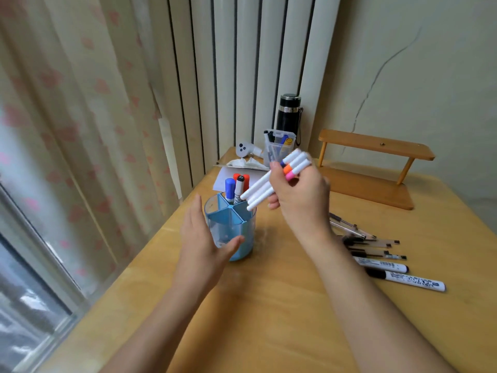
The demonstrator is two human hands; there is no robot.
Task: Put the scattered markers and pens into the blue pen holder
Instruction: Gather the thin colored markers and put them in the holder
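Three markers (238, 185) are already standing in the blue pen holder (230, 232), in a far compartment just beyond the left hand's fingertips: one blue-capped, one red-capped and one white-bodied with a dark cap, as far as the view is showing. The right hand (298, 196) is gripping a bundle of slim white markers (274, 181), at least three and possibly four, their white ends tilting down over the holder's rim while blue, orange and pink bands are showing near the fingers. The left hand (200, 238) is resting wide open against the near-left wall of the holder, seemingly steadying it rather than holding anything. Beside the right forearm, on its outer side, more pens are lying on the wooden table (269, 305): two thick white markers with black caps (403, 279) nearest the elbow, and a cluster of thin pens (363, 240), roughly six, overlapping too much for a sure count. Judging by this, the task is sitting somewhere short of halfway, with the held bundle next to drop in and the pile beside the forearm left to collect.
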